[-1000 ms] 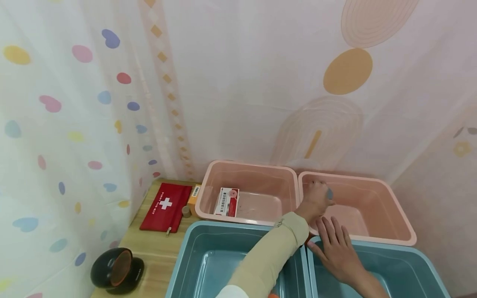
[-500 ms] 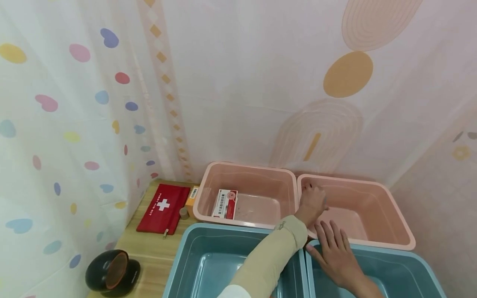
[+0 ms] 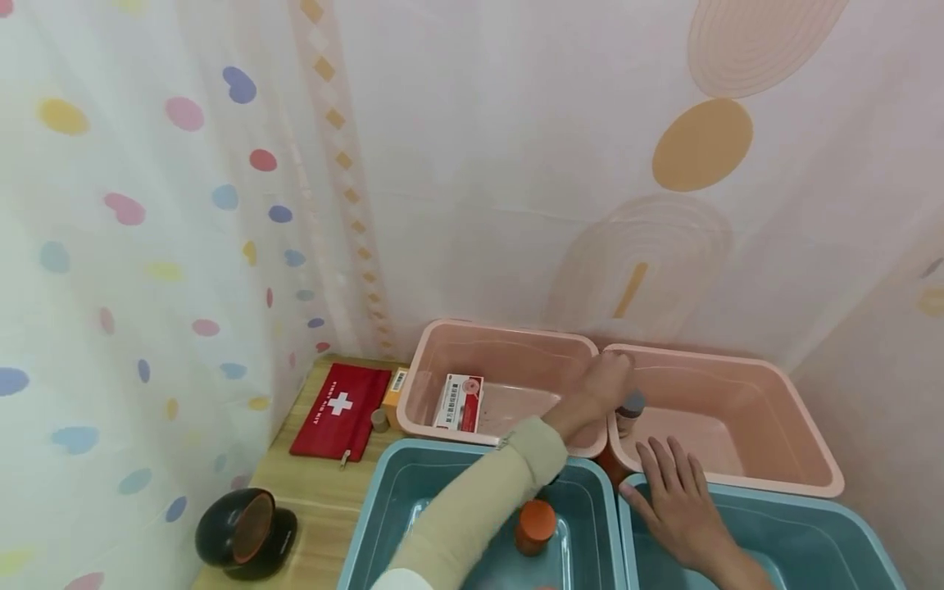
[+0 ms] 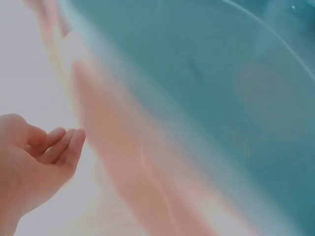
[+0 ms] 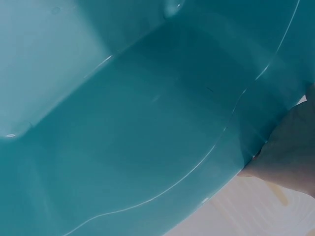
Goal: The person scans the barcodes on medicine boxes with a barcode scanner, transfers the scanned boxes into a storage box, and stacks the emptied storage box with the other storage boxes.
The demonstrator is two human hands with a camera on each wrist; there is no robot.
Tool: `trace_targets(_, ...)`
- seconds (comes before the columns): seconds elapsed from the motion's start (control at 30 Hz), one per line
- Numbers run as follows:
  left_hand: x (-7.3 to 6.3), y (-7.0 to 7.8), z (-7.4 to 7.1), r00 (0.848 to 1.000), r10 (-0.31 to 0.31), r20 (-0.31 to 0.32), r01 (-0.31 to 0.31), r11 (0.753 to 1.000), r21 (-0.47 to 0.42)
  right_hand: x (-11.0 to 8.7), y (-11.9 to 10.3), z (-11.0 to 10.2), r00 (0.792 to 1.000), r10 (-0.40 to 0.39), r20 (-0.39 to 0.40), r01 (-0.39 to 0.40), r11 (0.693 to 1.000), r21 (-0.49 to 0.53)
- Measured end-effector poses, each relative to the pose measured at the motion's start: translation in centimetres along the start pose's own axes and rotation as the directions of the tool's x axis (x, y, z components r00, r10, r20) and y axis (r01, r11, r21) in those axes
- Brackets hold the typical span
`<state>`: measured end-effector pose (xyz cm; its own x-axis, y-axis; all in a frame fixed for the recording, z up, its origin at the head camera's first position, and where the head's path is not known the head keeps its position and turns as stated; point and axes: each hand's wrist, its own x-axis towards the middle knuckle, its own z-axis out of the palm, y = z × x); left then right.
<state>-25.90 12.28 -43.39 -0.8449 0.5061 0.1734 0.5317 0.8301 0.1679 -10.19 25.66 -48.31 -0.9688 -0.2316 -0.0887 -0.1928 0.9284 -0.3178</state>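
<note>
My left hand [image 3: 601,383], in a beige sleeve, is over the adjoining rims of the two pink bins. In the left wrist view its fingers [image 4: 61,147] are loosely bent and hold nothing. Just to its right, a small bottle with a grey-blue lid [image 3: 632,403] stands inside the right pink bin [image 3: 782,418], near its left wall. My right hand [image 3: 682,512] rests with spread fingers at the rim of the right blue bin [image 3: 826,512]; only part of that hand [image 5: 290,152] shows in the right wrist view.
In the left pink bin [image 3: 509,332] lies a white-and-red medicine box [image 3: 460,403]. The left blue bin [image 3: 391,492] holds an orange-capped bottle [image 3: 535,524]. Farther left are a red first aid pouch [image 3: 341,410], an orange box [image 3: 394,397], a small cork-coloured cylinder [image 3: 379,420] and black bowls [image 3: 243,533].
My left hand has let go of the grey-lidded bottle in the right pink bin and moved up and left, out over the rim. The orange-capped bottle has come into fuller view. My right hand stays put.
</note>
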Motion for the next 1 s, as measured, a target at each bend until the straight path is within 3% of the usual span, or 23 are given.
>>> trace_targets(0.07, -0.7, -1.5, -1.5, 1.0, 0.018, 0.004, -0.017, 0.977, -0.212, 0.2, 0.2, -0.1, 1.0, -0.001, -0.005, 0.001, 1.0, -0.002)
trace_targets(0.13, -1.8, -3.1, -3.1, 0.999, 0.043, 0.01, -0.036, 0.923, -0.383, 0.3, 0.3, -0.1, 1.0, -0.002, -0.006, 0.002, 1.0, -0.007)
trace_targets(0.2, -3.2, -4.6, -4.7, 0.997, 0.077, -0.001, -0.067, 0.87, -0.489, 0.5, 0.4, -0.1, 1.0, 0.009, 0.007, -0.009, 1.0, -0.002)
trace_targets(0.23, -4.1, -5.4, -5.6, 0.996, 0.088, 0.003, -0.074, 0.861, -0.503, 0.5, 0.4, -0.1, 1.0, 0.015, 0.019, -0.015, 1.0, 0.0)
trace_targets(0.3, -5.9, -6.7, -7.5, 0.993, 0.108, 0.05, -0.069, 0.864, -0.498, 0.7, 0.3, 0.0, 0.999, 0.02, 0.032, -0.02, 1.0, 0.004)
trace_targets(0.37, -7.9, -7.8, -9.2, 0.988, 0.118, 0.103, -0.058, 0.886, -0.459, 0.8, 0.2, 0.1, 0.999, 0.019, 0.029, -0.019, 1.0, 0.012)
trace_targets(0.47, -11.1, -8.7, -10.9, 0.977, 0.136, 0.167, -0.054, 0.906, -0.421, 0.9, 0.0, 0.3, 1.0, 0.008, -0.003, -0.008, 1.0, 0.015)
trace_targets(0.63, -16.3, -9.4, -11.1, 0.963, 0.179, 0.201, -0.081, 0.905, -0.418, 1.0, -0.1, 0.3, 1.0, 0.007, -0.019, -0.007, 1.0, -0.006)
trace_targets(0.83, -21.5, -9.2, -10.3, 0.942, 0.169, 0.289, -0.015, 0.883, -0.468, 1.0, -0.1, 0.2, 1.0, 0.008, -0.018, -0.009, 1.0, -0.015)
trace_targets(0.9, -22.8, -9.0, -9.7, 0.929, 0.167, 0.331, 0.009, 0.883, -0.47, 1.0, -0.1, 0.2, 1.0, 0.008, -0.019, -0.008, 1.0, -0.016)
trace_targets(1.0, -24.5, -8.6, -8.6, 0.896, 0.177, 0.407, 0.03, 0.891, -0.453, 1.0, -0.1, 0.2, 1.0, 0.009, -0.011, -0.009, 1.0, -0.003)
